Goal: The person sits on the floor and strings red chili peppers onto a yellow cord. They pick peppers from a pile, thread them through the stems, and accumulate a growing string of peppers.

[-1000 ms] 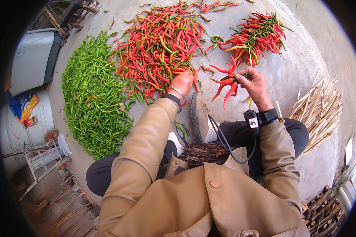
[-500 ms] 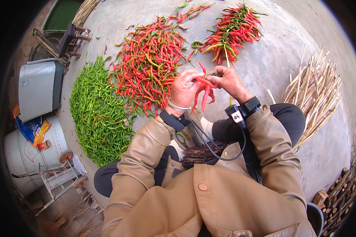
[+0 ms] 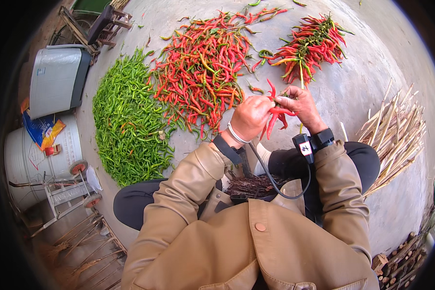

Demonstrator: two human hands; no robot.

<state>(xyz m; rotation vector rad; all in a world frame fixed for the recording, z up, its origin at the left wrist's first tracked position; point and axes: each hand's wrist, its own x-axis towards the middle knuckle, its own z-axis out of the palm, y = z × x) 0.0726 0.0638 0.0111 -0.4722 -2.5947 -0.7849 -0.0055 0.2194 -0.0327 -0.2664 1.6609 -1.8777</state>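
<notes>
Seated on the concrete floor (image 3: 353, 96), tan jacket sleeves entering from the lower edge, dark trousers below.

Left hand (image 3: 250, 117): grip clenched around a small bunch of red chillies (image 3: 275, 116), fingers wrapped over the stem ends; silver bangle (image 3: 236, 135) at the wrist, dark strap just behind it.

Right hand (image 3: 302, 104): grip closed on the same bunch from the other side, fingertips pinching at the top of the chillies. Hands touching or nearly touching across the bunch. Black wrist device (image 3: 316, 141) with small white tag on the right wrist, black cable (image 3: 280, 186) looping from it down toward the lap.

Bunch position: held in the air in front of the chest, above the floor, pods hanging downward between the two hands, a few tips pointing up.

Surroundings:
- Large loose heap of red chillies (image 3: 203, 72) on the floor, just beyond the left hand.
- Heap of green chillies (image 3: 125, 125) beside it, to the left, edges touching.
- Tied cluster of red chillies (image 3: 309, 46) farther out, beyond the right hand, apart from the loose heap.
- Pile of pale dry stalks (image 3: 396, 135) at right, near the right knee.
- Dark twiggy stems (image 3: 253, 184) in the lap.
- Grey bin (image 3: 58, 79) and white drum (image 3: 31, 159) at far left, small wheeled cart (image 3: 67, 191) next to the drum.
</notes>
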